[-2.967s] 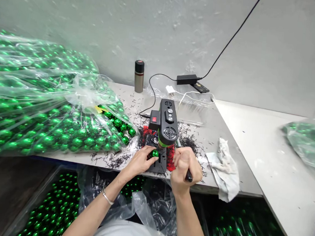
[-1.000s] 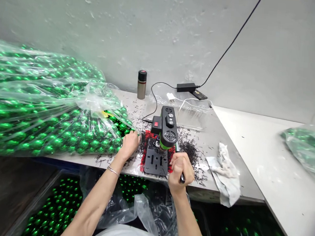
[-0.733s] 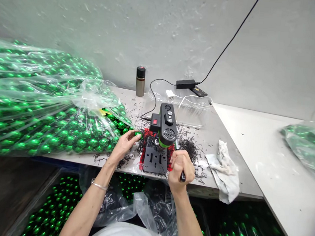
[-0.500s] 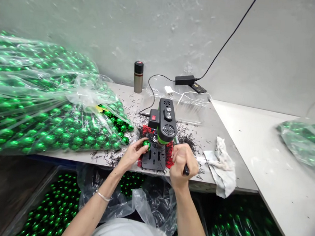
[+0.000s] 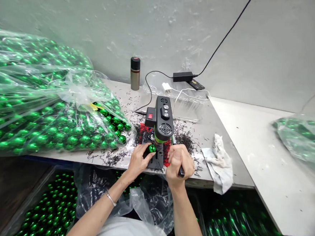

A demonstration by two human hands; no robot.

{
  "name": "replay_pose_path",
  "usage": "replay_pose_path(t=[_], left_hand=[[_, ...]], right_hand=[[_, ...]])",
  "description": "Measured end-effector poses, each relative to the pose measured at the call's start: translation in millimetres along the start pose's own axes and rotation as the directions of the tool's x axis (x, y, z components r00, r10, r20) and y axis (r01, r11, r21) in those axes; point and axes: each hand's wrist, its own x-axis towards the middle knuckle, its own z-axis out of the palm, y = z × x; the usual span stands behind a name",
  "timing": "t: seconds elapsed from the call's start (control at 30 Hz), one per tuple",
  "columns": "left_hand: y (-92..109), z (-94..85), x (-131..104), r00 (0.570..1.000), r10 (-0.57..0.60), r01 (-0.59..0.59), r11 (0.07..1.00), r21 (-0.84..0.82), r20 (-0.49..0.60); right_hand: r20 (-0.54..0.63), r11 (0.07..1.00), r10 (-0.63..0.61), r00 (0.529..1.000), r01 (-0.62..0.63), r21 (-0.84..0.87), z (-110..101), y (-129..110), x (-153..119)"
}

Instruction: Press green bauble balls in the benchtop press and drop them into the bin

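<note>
Between the thumb and fingers of my left hand (image 5: 139,160) is a shiny green ball (image 5: 152,148). It is over the slotted black base plate (image 5: 157,162), just in front of the head of a small black bench drill press (image 5: 164,122). My right hand (image 5: 180,164) is wrapped in a fist around the machine's lever handle (image 5: 181,171), whose black end sticks out below the fist. Red material (image 5: 167,151) and many black shavings (image 5: 184,141) surround the base. The drill's tip is hidden under the head.
A large clear bag of green balls (image 5: 46,124) fills the left of the table (image 5: 216,118). Behind the machine are a bottle (image 5: 135,73), a power adapter (image 5: 183,76) and a clear plastic tray (image 5: 190,111). A white cloth (image 5: 219,165) lies right. Below are bins of green balls (image 5: 51,200).
My left hand has carried the green ball to the right, from the plate's left side to its middle in front of the drill head. My right hand still grips the lever.
</note>
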Motion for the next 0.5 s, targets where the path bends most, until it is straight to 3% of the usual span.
replay_pose_path(t=[0.13, 0.5], left_hand=[[-2, 5.8, -4, 0.999, 0.012, -0.008, 0.997, 0.078, -0.050], [-7, 2.0, -3, 1.000, 0.006, -0.006, 1.000, 0.022, 0.014]], right_hand=[[-0.005, 1.000, 0.011, 1.000, -0.011, 0.003, 1, 0, -2], [0.020, 1.000, 0.011, 1.000, -0.011, 0.005, -1, 13, -32]])
